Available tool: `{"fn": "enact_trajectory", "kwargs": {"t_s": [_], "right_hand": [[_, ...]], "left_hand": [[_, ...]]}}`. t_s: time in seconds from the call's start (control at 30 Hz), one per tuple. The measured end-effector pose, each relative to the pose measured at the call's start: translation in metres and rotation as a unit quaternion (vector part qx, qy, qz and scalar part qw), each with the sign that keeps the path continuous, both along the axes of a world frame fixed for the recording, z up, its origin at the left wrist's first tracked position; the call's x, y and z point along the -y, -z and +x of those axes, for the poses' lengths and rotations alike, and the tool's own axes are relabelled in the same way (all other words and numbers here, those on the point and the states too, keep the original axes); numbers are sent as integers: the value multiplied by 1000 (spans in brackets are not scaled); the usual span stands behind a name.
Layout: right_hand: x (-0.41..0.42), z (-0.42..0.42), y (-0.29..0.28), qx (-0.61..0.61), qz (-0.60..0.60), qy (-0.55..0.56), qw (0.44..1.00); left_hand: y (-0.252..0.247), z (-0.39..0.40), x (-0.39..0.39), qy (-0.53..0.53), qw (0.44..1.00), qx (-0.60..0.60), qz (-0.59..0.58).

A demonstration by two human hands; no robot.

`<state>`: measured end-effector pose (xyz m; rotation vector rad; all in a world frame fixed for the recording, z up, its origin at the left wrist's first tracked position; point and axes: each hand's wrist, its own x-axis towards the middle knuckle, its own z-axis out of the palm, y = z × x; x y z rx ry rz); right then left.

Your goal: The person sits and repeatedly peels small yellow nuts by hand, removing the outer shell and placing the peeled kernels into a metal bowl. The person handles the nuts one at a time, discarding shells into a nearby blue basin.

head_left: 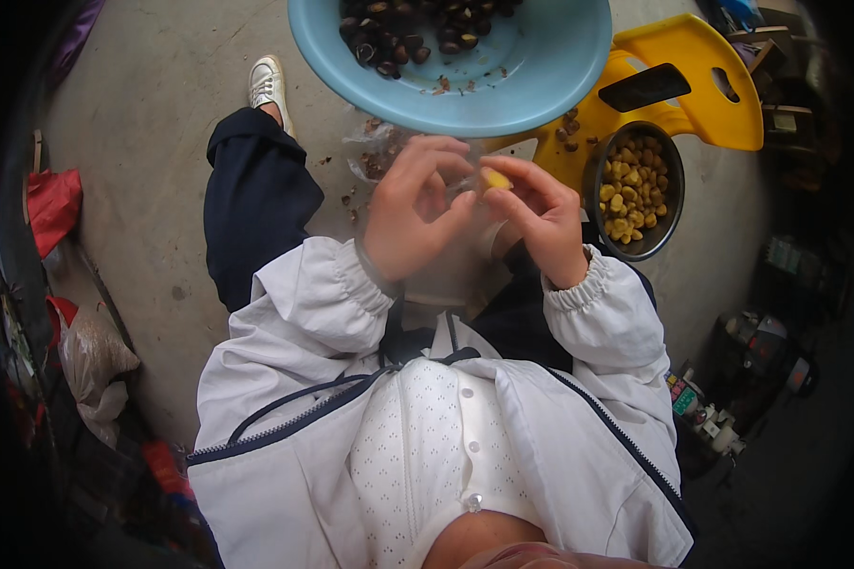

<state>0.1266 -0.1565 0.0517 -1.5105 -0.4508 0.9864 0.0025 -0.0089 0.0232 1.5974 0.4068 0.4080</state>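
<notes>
A peeled yellow chestnut (498,179) is pinched between the thumb and fingers of my right hand (541,210). Just left of it is my left hand (416,210), fingers curled and thumb apart, with no object visible in its grasp. Beyond both hands stands a large light-blue plastic basin (541,99) with many dark-shelled chestnuts (406,32) in it. To the right of my right hand, a dark round metal bowl (676,195) holds many peeled yellow chestnuts (633,185). Bits of shell lie in a clear plastic bag (377,149) beneath my left hand.
A yellow plastic stool (726,117) stands at the upper right, with a black smartphone (644,87) and loose brown chestnuts (571,128) on it. Shell scraps dot the concrete floor (164,235). At left are a red bag (55,210) and a filled plastic sack (92,348).
</notes>
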Motion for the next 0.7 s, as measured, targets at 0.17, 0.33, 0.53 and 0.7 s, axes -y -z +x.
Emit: {"fn": "enact_trajectory", "kwargs": {"t_s": [0.17,0.33,0.53,0.7], "right_hand": [[-2,2,0,245,-12,-44,968],[-3,2,-3,337,-13,-64,939],[-3,1,-6,358,-21,-68,931],[-2,0,-7,355,-26,-62,932]], "left_hand": [[-2,-2,0,-4,1000,1,18],[-3,-1,-2,-10,995,36,87],[-4,-1,-5,-14,980,55,191],[-7,0,-11,10,969,70,236]]}}
